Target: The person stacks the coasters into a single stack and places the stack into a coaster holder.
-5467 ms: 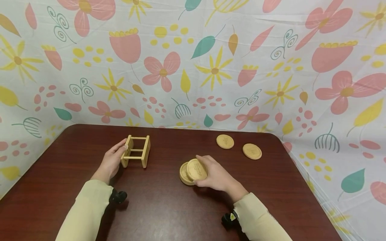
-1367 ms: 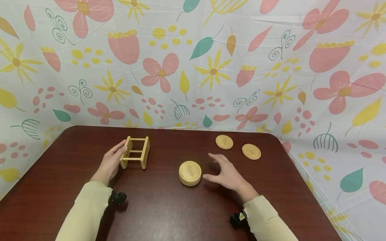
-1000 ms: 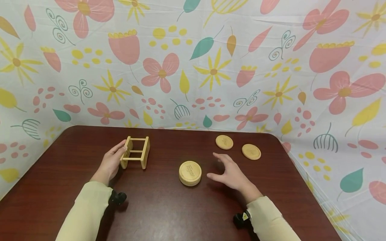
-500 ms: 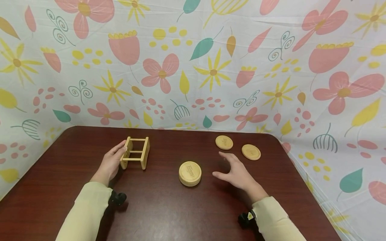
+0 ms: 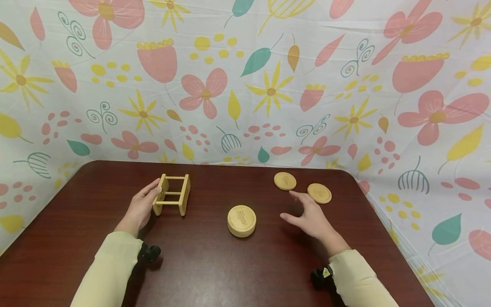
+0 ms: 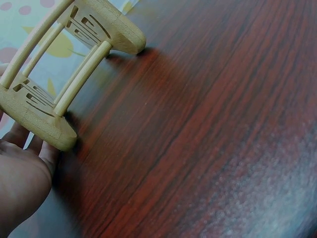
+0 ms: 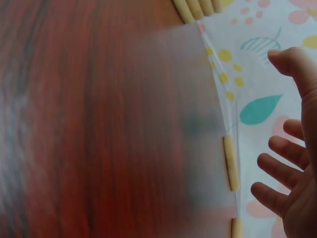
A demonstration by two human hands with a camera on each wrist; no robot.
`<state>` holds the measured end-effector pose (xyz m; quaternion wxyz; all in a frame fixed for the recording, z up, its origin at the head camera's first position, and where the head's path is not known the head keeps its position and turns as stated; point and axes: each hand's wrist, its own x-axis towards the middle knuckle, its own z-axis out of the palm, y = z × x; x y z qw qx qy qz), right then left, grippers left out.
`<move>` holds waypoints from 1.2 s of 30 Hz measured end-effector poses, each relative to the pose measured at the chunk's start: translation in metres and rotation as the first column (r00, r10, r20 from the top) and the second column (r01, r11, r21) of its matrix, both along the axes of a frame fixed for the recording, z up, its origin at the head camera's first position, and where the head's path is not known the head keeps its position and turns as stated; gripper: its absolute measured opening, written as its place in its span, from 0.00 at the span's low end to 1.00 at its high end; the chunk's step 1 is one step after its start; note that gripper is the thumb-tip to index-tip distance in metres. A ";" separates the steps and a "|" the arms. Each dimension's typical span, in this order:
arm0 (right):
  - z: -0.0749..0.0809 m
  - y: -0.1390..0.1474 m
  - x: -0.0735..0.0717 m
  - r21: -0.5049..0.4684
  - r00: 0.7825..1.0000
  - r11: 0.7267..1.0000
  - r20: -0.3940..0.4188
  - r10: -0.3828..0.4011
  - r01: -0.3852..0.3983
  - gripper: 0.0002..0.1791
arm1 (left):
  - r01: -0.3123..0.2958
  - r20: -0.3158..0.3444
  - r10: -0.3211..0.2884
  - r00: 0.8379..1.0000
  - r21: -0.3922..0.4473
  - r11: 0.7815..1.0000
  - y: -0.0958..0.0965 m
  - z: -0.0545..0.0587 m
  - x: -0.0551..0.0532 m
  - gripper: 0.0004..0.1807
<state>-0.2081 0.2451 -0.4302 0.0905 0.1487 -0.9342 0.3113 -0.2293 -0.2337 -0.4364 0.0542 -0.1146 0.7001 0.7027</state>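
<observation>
My left hand [image 5: 141,208] grips the left side panel of a pale wooden coaster holder [image 5: 184,195], which stands on the table with bars joining its two sides. The left wrist view shows slots cut in the side panels of the holder [image 6: 39,106] and fingers behind the nearer one. Near the middle, round wooden coasters form a neat stack [image 5: 241,219] with lettering on top. To the right of it my right hand [image 5: 312,218] hovers with thumb and fingers spread, holding nothing. Two single coasters lie just beyond it, one farther left [image 5: 285,181] and one by the fingers [image 5: 319,193].
Everything stands on a dark reddish-brown wooden table [image 5: 207,273] with rounded far corners. A white cloth [image 5: 245,145] printed with flowers and leaves hangs behind and along both sides. In the right wrist view, the stack [image 7: 195,9] shows several coaster edges.
Earlier my right hand held a coaster over the stack; that coaster now lies on top. The emptied hand has drawn away to the right, toward the single coasters. My left hand keeps its hold.
</observation>
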 end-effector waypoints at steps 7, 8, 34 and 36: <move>0.002 0.010 -0.004 -0.032 1.000 0.999 0.005 -0.031 0.031 0.42 | 0.000 0.003 0.000 1.000 0.003 1.000 -0.001 0.000 0.000 0.31; 0.001 0.011 -0.004 -0.035 0.999 0.999 0.005 -0.037 0.037 0.42 | -0.001 0.003 0.001 1.000 0.003 1.000 -0.001 0.000 0.000 0.32; -0.003 0.042 -0.010 -0.020 0.985 0.985 0.038 -0.170 0.170 0.40 | 0.002 -0.011 -0.002 1.000 0.001 1.000 0.000 0.000 0.000 0.32; -0.004 0.044 -0.011 -0.017 0.984 0.984 0.034 -0.177 0.177 0.40 | 0.005 -0.009 -0.005 1.000 -0.002 1.000 0.000 0.000 0.001 0.32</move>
